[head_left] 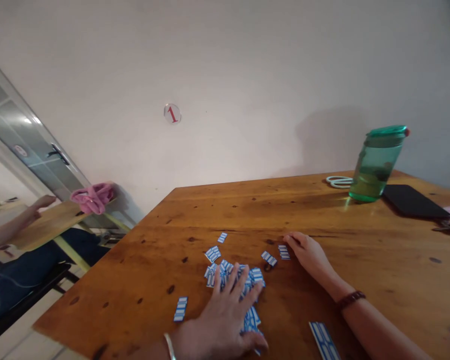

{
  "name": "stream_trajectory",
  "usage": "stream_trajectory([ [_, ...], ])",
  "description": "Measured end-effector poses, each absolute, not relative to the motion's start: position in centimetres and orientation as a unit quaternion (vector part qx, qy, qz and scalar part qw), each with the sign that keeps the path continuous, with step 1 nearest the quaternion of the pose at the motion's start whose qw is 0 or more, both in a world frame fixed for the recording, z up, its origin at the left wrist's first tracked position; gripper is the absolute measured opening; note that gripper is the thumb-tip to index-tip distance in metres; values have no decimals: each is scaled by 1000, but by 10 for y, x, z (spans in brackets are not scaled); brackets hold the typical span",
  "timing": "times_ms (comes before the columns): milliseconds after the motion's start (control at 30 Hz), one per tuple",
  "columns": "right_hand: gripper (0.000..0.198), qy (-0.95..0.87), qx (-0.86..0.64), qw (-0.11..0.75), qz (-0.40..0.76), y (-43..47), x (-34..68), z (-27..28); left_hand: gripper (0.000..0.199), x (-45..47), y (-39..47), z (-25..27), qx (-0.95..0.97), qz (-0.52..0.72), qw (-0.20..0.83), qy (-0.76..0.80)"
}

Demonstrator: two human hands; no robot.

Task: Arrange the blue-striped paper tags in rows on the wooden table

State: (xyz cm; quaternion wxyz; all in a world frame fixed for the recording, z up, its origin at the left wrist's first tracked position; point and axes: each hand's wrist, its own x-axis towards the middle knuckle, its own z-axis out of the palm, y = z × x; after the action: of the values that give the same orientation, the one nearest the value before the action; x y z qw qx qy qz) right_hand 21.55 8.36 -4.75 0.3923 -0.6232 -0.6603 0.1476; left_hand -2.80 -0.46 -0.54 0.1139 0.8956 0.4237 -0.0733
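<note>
My left hand lies flat with fingers spread over a loose pile of blue-and-white label pieces, hiding part of it. My right hand rests on the table to the right of the pile, its fingers curled together and pointing left. Whatever its fingertips may hold cannot be made out. Just beside those fingertips is a small label piece, with another label piece a little further left. One label strip lies apart at the left, and a larger label sheet is at the near edge.
On the wooden table, a green water bottle stands at the back right by a pale looped cord and a dark flat device. At left, another person's hand is over a smaller table holding a pink cloth.
</note>
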Motion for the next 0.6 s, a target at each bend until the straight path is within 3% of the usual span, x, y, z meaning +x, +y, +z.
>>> stream_trajectory([
  [67,29,-662,-621,393,145,82,215,-47,76,-25,-7,-9,898,-67,103,422],
  [200,28,-661,-624,391,145,82,215,-46,85,-41,0,-16,822,-56,36,565],
  [300,30,-659,-627,387,147,85,215,-47,80,-57,18,-15,790,-52,18,610],
  [433,32,-658,-630,386,146,86,215,-47,71,-61,60,-11,801,-17,3,598],
  [600,31,-663,-621,389,151,84,216,-45,69,-51,82,-10,829,-42,62,554],
])
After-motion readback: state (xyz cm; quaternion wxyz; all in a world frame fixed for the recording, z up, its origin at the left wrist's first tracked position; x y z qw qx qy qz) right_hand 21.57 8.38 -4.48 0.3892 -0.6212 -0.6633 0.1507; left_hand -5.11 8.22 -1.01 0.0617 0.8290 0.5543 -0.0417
